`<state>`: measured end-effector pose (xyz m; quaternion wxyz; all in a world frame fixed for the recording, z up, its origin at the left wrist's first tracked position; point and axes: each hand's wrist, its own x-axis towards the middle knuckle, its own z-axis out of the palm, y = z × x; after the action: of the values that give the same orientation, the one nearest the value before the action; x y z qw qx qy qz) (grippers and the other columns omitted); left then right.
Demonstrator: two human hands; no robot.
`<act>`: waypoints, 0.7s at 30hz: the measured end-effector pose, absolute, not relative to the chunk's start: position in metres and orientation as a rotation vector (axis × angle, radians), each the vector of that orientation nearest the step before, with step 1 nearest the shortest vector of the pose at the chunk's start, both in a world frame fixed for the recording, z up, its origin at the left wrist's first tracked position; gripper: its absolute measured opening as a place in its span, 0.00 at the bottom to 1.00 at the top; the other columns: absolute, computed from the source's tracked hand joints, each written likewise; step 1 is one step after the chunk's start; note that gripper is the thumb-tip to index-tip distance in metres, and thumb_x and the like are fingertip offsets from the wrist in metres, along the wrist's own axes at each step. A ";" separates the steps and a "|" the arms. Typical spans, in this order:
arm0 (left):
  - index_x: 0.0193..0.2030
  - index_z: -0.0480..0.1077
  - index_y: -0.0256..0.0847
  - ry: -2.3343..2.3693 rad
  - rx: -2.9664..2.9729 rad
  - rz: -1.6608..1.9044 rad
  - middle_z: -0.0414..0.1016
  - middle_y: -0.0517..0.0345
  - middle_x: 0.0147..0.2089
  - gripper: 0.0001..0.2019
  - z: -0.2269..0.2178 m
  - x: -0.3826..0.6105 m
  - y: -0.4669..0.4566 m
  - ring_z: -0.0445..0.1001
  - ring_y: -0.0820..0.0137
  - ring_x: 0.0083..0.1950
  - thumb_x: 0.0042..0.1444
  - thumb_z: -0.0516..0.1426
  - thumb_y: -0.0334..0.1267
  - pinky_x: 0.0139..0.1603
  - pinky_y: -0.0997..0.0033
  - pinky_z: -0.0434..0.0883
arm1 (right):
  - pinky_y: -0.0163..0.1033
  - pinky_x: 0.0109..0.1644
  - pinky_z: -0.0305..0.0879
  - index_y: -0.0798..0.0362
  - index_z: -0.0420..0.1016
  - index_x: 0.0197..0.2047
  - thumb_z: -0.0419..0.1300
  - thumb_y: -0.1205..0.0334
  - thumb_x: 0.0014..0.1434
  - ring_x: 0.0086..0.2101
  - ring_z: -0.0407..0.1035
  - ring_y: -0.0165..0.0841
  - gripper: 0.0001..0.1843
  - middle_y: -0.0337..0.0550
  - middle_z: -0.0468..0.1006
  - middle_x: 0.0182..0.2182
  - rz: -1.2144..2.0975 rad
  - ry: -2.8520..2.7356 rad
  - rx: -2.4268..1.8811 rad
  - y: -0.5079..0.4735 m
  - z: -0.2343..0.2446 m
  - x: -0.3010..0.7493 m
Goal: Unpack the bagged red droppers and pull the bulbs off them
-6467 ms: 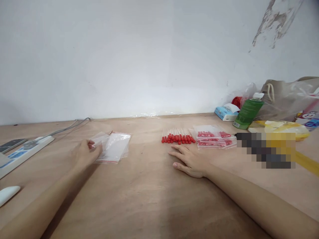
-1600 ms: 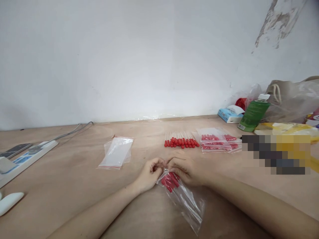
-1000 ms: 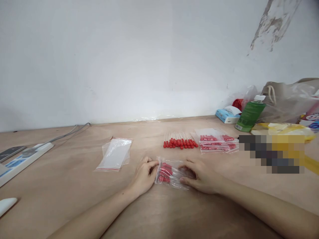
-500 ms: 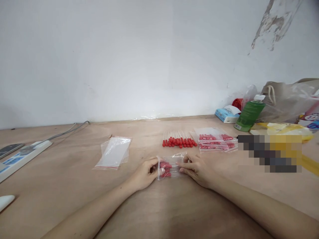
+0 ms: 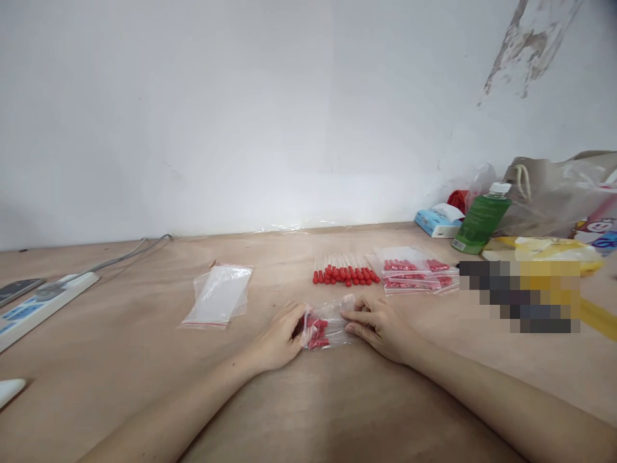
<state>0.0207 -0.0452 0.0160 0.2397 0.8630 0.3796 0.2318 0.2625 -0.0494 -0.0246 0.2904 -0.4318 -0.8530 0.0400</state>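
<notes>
A clear plastic bag (image 5: 337,331) lies low over the table between my hands, with several red-tipped sticks (image 5: 317,333) inside. My left hand (image 5: 283,334) is closed on the bag's left end, beside the red tips; some of its fingertips are hidden by the plastic. The thumb and fingers of my right hand (image 5: 383,326) pinch the bag's right end. Beyond my hands, a row of loose red-tipped sticks (image 5: 346,274) lies with the red ends toward me. To its right are filled zip bags (image 5: 409,281) of similar sticks, overlapping.
Flat zip bags (image 5: 219,296) lie on the left of the wooden table (image 5: 159,360). Farther left are a power strip (image 5: 48,308) and a phone (image 5: 19,290). A tissue pack (image 5: 436,223), a green bottle (image 5: 482,222) and a yellow plastic bag (image 5: 554,251) are at right.
My left hand's fingers have shifted at the bag's left end, their tips now less visible. The plastic looks more crumpled, and the sticks inside sit slightly farther left.
</notes>
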 end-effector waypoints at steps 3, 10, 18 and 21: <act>0.39 0.63 0.40 1.015 2.388 0.654 0.65 0.55 0.37 0.07 0.011 0.019 -0.045 0.62 0.68 0.38 0.59 0.46 0.37 0.41 0.69 0.60 | 0.40 0.41 0.62 0.47 0.71 0.49 0.51 0.54 0.59 0.37 0.65 0.33 0.17 0.45 0.71 0.37 0.119 -2.282 -1.178 -0.049 -0.025 0.263; 0.41 0.64 0.41 0.942 2.387 0.749 0.63 0.51 0.42 0.08 0.007 0.016 -0.045 0.64 0.67 0.43 0.59 0.45 0.35 0.46 0.67 0.63 | 0.41 0.42 0.61 0.48 0.71 0.48 0.51 0.54 0.59 0.38 0.65 0.33 0.17 0.46 0.71 0.39 0.105 -2.274 -1.207 -0.051 -0.024 0.263; 0.35 0.70 0.38 0.984 1.882 0.901 0.71 0.52 0.39 0.09 0.031 -0.012 -0.016 0.71 0.68 0.40 0.50 0.58 0.40 0.43 0.68 0.68 | 0.42 0.42 0.60 0.49 0.70 0.48 0.51 0.55 0.59 0.38 0.65 0.33 0.16 0.45 0.71 0.40 0.157 -2.271 -1.217 -0.052 -0.018 0.263; 0.32 0.72 0.38 1.114 1.835 0.946 0.74 0.52 0.41 0.11 0.066 -0.048 -0.001 0.72 0.65 0.43 0.44 0.62 0.42 0.45 0.67 0.68 | 0.42 0.43 0.61 0.49 0.70 0.47 0.51 0.54 0.59 0.39 0.65 0.33 0.16 0.45 0.71 0.41 0.161 -2.263 -1.197 -0.052 -0.020 0.263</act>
<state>-0.0476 -0.0014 0.0655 0.3874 0.7210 0.4379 0.3719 0.2631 -0.0518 -0.0199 0.2844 -0.4472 -0.8459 0.0602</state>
